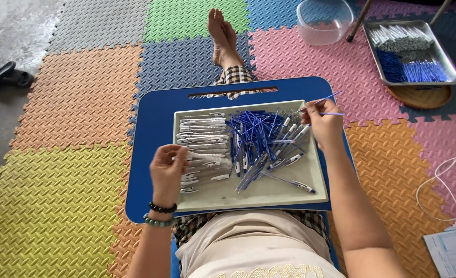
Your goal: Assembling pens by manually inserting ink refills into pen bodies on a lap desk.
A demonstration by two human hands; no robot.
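pen parts (248,144) in tray (310,177), tray on lap desk (156,113)

The left hand (167,170) covers part of the white pen barrels (203,149) on the near-left; whatever it pinches is too small to tell. The paper sheet (453,250) at the near right is cut off by the frame edge.

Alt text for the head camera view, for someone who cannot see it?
A seated person's left hand holds a white pen barrel and the right hand thin blue refills, over a tray of pen parts on a blue lap desk.
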